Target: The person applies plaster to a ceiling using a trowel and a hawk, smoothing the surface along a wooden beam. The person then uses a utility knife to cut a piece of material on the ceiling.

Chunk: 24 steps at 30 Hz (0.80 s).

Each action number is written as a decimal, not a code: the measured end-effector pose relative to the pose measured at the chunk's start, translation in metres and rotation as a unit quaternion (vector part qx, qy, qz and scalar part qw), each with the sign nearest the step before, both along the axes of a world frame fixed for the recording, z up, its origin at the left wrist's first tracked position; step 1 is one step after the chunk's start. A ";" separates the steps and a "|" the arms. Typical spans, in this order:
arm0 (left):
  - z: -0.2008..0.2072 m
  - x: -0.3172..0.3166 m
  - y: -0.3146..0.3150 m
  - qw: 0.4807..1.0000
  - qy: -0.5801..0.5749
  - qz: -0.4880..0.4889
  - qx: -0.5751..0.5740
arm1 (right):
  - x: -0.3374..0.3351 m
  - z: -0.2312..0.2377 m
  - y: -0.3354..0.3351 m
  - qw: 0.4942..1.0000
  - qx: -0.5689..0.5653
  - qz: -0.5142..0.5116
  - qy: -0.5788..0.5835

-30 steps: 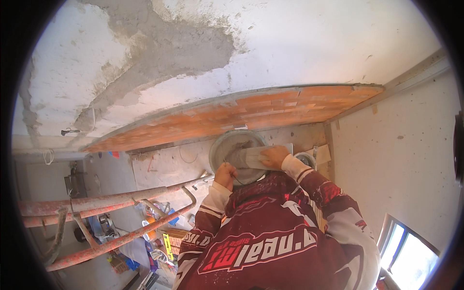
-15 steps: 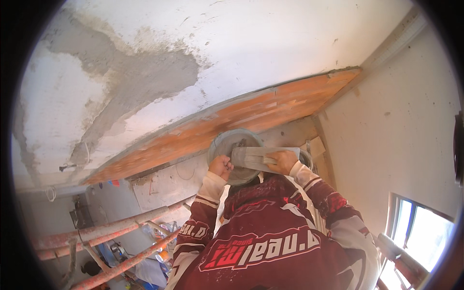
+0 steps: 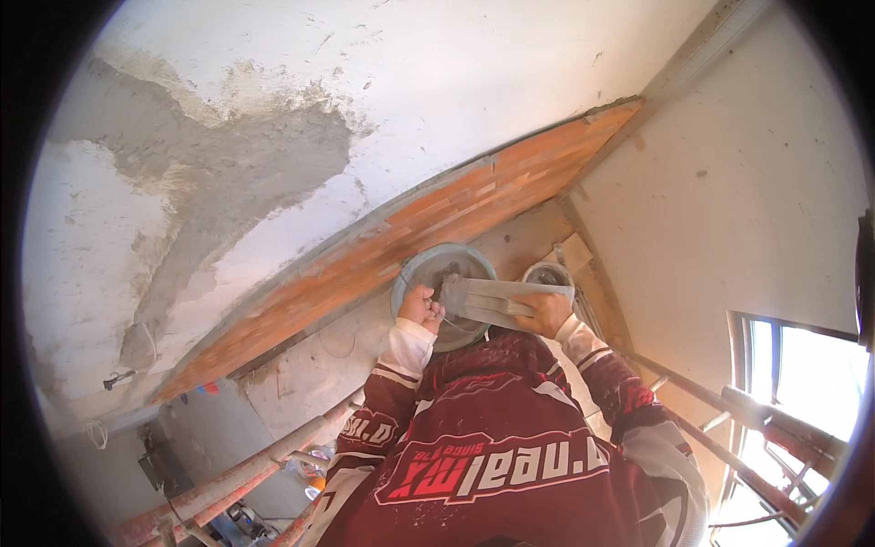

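My right hand [image 3: 544,313] is wrapped round one end of a long grey plastering float [image 3: 488,298], held level in front of my chest. The float's other end reaches left over a round bucket [image 3: 404,273] with a pale blue-green rim. A dark lump of wet mortar [image 3: 448,273] shows at that end, above or in the bucket; I cannot tell which. At the bucket's left side, my left hand [image 3: 421,308] is closed, and a thin wire handle seems to run from the rim through its fingers. The float and both hands hide part of the bucket's inside.
A smaller bucket [image 3: 550,273] stands beyond my right hand. Ahead, an exposed orange brick strip [image 3: 437,214] runs below a white surface with a grey mortar patch [image 3: 246,159]. Reddish scaffold tubes [image 3: 237,465] cross at left and right. A bright window [image 3: 807,383] is at right.
My view has turned a little, so the wall and brick strip sit further left and the smaller bucket shows more. The float is tilted slightly differently, and my left fist has turned a little.
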<state>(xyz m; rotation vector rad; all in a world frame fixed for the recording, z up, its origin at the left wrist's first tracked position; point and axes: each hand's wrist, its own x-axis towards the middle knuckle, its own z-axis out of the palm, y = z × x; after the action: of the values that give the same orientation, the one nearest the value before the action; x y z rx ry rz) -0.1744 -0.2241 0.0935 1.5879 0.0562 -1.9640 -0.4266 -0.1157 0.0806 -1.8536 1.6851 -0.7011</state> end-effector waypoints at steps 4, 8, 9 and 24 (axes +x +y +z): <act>0.002 0.003 -0.008 0.999 -0.027 0.024 0.025 | 0.007 0.027 0.009 0.998 0.046 -0.045 -0.002; -0.006 0.016 -0.008 1.000 0.006 0.020 -0.001 | 0.013 0.058 0.013 0.997 0.030 -0.069 -0.019; -0.006 0.020 -0.007 1.000 0.004 0.023 -0.001 | 0.015 0.065 0.012 0.996 0.033 -0.078 -0.032; -0.016 0.055 0.017 0.994 0.034 0.102 -0.032 | 0.020 0.177 -0.076 0.969 0.017 -0.199 -0.147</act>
<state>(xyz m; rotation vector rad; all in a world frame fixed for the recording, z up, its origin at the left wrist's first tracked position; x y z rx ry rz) -0.1189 -0.2067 0.0779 1.4167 0.1752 -1.8414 -0.4061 -0.1918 0.2580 -1.3161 1.8659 -1.0427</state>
